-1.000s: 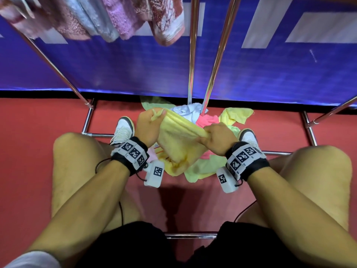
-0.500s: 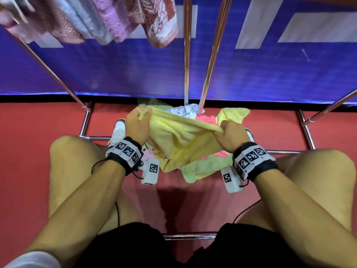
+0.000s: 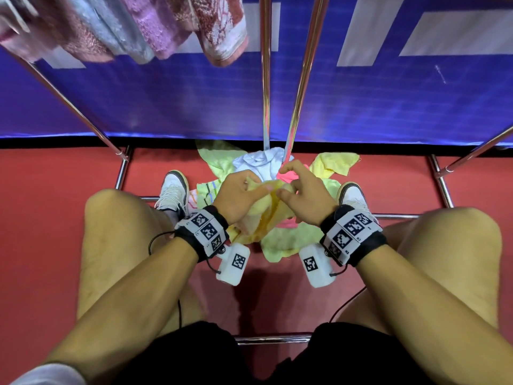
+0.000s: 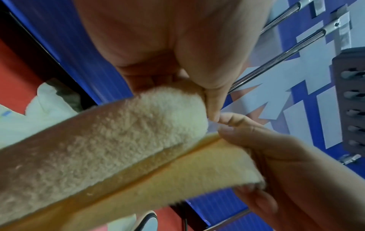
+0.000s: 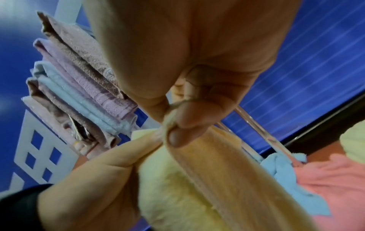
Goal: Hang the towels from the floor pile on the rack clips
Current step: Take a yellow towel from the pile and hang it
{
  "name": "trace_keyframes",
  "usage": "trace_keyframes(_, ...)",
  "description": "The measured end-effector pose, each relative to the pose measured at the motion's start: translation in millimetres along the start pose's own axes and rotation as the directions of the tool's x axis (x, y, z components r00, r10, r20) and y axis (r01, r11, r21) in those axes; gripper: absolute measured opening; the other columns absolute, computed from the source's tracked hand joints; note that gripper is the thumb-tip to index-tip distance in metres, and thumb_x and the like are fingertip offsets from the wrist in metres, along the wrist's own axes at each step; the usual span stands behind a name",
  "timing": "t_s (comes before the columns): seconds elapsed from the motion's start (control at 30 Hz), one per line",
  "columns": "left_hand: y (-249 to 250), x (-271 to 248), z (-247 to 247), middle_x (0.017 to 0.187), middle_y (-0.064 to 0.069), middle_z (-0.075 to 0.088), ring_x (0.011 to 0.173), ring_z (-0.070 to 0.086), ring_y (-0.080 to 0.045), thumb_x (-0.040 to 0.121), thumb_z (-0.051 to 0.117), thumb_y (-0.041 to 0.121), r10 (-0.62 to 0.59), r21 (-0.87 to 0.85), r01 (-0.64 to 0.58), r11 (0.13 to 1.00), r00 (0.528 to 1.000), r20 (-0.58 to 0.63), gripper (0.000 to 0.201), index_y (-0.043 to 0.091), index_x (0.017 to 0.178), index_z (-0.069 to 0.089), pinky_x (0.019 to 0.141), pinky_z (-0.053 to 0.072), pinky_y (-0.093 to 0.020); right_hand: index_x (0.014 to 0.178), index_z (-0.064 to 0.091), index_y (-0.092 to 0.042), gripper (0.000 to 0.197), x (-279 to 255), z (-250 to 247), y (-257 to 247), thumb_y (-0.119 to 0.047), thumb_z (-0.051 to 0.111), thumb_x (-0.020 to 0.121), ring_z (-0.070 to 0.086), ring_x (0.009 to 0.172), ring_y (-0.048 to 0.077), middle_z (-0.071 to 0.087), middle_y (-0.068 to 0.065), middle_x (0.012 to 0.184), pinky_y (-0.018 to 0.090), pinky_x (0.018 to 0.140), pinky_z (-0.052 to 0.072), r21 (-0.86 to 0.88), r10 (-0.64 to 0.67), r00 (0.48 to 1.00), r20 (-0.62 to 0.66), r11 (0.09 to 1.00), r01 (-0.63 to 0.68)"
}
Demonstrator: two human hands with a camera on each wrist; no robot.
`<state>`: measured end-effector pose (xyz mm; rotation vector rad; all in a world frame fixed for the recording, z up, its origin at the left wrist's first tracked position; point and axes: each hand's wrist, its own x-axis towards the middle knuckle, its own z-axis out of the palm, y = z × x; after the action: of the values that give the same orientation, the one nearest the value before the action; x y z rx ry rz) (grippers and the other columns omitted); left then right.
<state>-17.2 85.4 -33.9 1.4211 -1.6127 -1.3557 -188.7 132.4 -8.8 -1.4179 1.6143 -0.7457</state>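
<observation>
A yellow towel (image 3: 263, 218) hangs folded between my two hands, low over the floor pile (image 3: 277, 168). My left hand (image 3: 241, 193) grips one top corner of it, and my right hand (image 3: 299, 190) pinches the other corner right beside it. In the left wrist view the fluffy yellow towel (image 4: 118, 148) is pinched under my left thumb, with the right hand (image 4: 276, 156) touching it. The right wrist view has my thumb and forefinger pinching the towel's (image 5: 207, 179) hem. The pile holds white, pink, pale green and yellow towels.
Several towels (image 3: 125, 26) hang from the rack at upper left. Chrome rack poles (image 3: 266, 79) rise behind the pile, and base bars (image 3: 272, 339) cross the red floor. My knees and white shoes (image 3: 173, 190) flank the pile. A blue banner stands behind.
My hands were apart, holding the yellow towel spread wide by its top edge. They have come together, folding the towel so that its two corners meet.
</observation>
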Motion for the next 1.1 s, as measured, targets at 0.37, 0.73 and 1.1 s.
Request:
trace_keyframes(0.37,22,-9,1,0.076,0.005,0.071,0.068,0.068,-0.01,0.099,0.049,-0.001,-0.085,-0.252,0.162,0.954,0.953,0.291,0.022,0.007,0.114,0.061,0.059,0.056,-0.025,0.088,0.061,-0.007,0.021,5,-3,-10,0.012,0.051,0.089,0.061,0.055,0.027,0.056,0.012,0.066,0.037,0.053,0.058,0.363,0.079,0.994,-0.079,0.931,-0.045)
trace_keyframes(0.73,18,-9,2,0.09,-0.016,0.06,0.08,0.053,-0.029,0.093,0.06,0.002,-0.069,-0.222,0.096,0.97,0.989,0.128,0.021,0.019,0.099,0.072,0.077,0.051,-0.058,0.087,0.072,-0.015,0.025,3,5,-1,0.006,0.075,0.074,0.067,0.061,0.016,0.069,0.0,0.066,0.025,0.072,0.058,0.115,-0.007,0.986,-0.164,0.993,0.026)
trace_keyframes(1.1,19,-1,-8,0.068,-0.006,0.067,0.071,0.063,-0.025,0.086,0.068,-0.003,-0.094,-0.31,0.043,0.95,0.984,-0.15,0.009,0.005,0.088,0.069,0.08,0.057,-0.059,0.087,0.068,-0.011,0.013,8,1,8,-0.023,0.066,0.089,0.047,0.111,0.021,0.058,0.002,0.112,0.029,0.096,0.035,-0.333,-0.375,0.919,-0.124,0.888,0.317)
